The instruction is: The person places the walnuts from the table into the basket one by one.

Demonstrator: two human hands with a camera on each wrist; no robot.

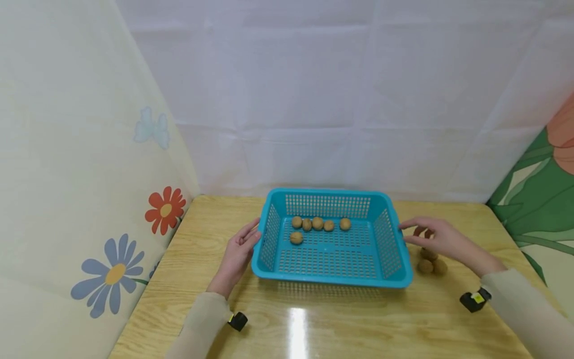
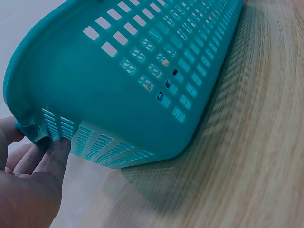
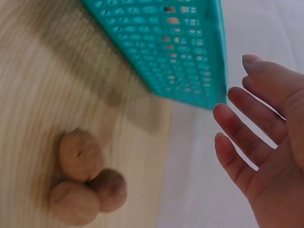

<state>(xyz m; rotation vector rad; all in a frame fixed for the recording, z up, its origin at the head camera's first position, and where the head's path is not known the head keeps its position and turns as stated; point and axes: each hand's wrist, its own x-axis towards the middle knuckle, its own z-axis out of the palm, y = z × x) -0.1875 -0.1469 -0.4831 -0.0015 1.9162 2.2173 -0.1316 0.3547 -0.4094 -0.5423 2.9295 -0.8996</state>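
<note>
A blue plastic basket with perforated walls stands on the wooden table. Inside it, several walnuts form a rough row along the back, with one walnut in front of them. My left hand holds the basket's left end by the rim; in the left wrist view its fingertips press the wall under the rim. At the opposite end my right hand has its fingers spread and slightly bent, fingertips right at the rim. Three walnuts lie clustered on the table below the right hand.
The wooden table ends at the back against a white cloth. A flower-printed sheet hangs on the left, and another printed sheet borders the right side.
</note>
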